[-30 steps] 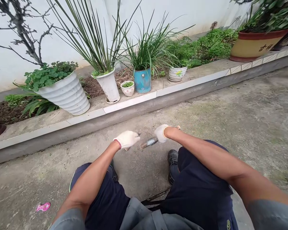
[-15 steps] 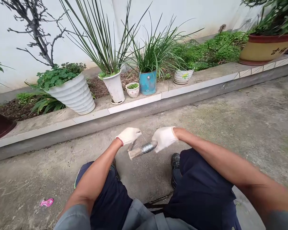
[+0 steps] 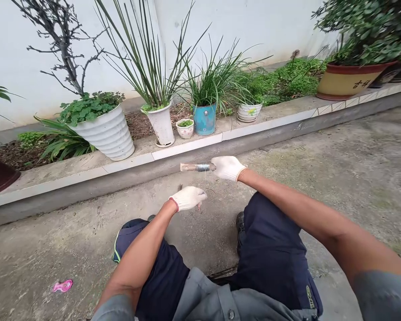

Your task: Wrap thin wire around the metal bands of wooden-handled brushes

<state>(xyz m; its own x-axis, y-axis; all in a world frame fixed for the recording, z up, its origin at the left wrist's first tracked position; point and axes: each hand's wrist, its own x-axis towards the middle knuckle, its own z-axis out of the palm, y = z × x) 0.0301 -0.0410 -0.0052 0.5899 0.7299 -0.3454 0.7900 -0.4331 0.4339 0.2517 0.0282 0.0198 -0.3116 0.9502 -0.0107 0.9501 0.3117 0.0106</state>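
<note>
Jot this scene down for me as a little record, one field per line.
Right hand: white-gloved, gripping a brownish wood-like stick wound with silvery wire
Left hand: white-gloved, lower, at the bottom of a thin strand below the wire; grip unclear
Grey concrete ground: small pink object, unidentified
White-tiled ledge: blue cylindrical pot beside small white patterned pot

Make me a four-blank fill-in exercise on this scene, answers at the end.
The white-gloved right hand holds a brown wooden stick wound with silver ____.
A thin pale strand runs from that stick down to the white-gloved ____ hand.
In the picture, a small white pot with a red pattern stands just left of a cylindrical ____ container.
On the grey concrete ground lies a small flat ____ object.
Missing words: wire; left; blue; pink.
</note>
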